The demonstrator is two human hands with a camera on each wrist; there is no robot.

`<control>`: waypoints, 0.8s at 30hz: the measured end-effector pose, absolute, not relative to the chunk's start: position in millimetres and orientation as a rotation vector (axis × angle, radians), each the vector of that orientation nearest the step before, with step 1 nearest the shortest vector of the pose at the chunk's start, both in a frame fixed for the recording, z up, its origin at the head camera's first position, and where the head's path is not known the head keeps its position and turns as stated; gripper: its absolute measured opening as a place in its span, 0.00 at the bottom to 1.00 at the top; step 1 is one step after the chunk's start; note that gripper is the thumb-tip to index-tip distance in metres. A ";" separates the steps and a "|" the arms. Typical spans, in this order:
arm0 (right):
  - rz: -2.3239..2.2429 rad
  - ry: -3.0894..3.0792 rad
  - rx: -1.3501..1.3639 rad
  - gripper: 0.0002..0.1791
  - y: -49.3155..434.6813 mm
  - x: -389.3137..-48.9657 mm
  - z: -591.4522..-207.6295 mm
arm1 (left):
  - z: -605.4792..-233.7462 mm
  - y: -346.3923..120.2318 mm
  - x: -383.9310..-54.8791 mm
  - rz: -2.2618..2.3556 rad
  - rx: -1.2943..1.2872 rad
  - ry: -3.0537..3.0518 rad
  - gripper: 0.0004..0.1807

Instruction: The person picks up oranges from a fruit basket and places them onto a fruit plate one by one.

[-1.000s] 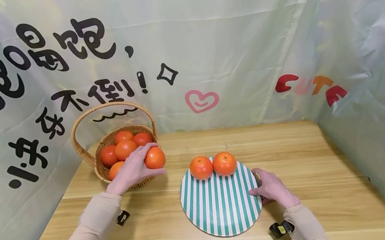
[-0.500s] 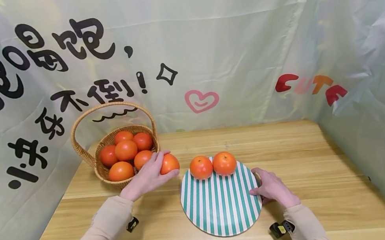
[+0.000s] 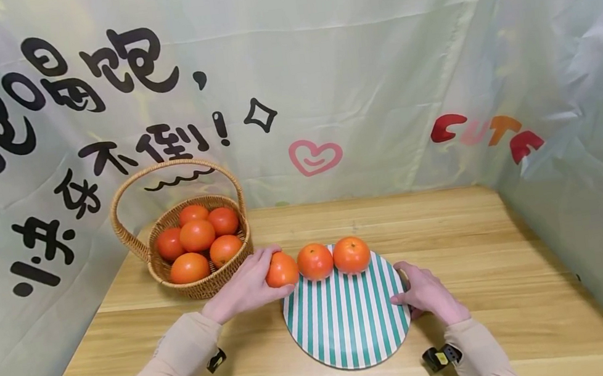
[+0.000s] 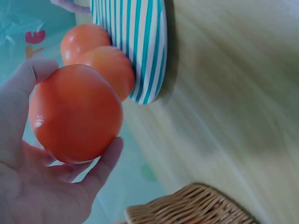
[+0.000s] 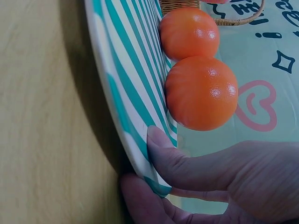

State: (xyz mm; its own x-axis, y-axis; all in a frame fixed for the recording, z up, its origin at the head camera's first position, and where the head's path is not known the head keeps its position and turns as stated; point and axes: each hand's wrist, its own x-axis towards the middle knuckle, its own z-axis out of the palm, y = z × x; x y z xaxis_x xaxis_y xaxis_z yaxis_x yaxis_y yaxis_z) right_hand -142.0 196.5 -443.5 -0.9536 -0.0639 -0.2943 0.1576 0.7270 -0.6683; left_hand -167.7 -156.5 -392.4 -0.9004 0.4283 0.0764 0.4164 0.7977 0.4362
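Note:
My left hand grips an orange fruit, probably an orange, with thumb and fingers around its sides. In the head view that fruit is at the left rim of a round plate with green and white stripes. Two more oranges sit side by side along the plate's far edge, a left one and a right one. At the plate's right rim my right hand pinches the edge, thumb on top and fingers below, as the right wrist view shows.
A wicker basket with a tall handle stands at the back left, holding several orange and red round fruits. The wooden table meets printed cloth walls at its back and sides.
My left hand has carried the orange rightward and slightly nearer, from over the basket's right side to the plate's left rim. The right hand and the plate have stayed put.

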 end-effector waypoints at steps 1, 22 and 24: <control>-1.058 2.636 0.074 0.39 196.5 -142.1 -443.6 | -393.8 -155.4 -167.3 0.718 0.698 2.960 0.41; -1.052 2.647 0.070 0.39 195.9 -141.4 -443.6 | -414.4 -142.8 -158.6 0.824 0.745 2.850 0.42; -1.053 2.646 0.069 0.39 195.8 -141.2 -443.7 | -415.8 -141.1 -157.8 0.831 0.722 2.837 0.42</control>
State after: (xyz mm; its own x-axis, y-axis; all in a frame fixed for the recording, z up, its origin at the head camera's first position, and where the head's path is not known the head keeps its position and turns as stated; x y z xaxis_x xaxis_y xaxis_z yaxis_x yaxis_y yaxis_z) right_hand -141.2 195.8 -443.7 -0.9562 -0.0628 -0.2860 0.1508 0.7316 -0.6648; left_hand -157.8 -141.1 -415.8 -0.8828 0.4683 0.0377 0.4147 0.7389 0.5310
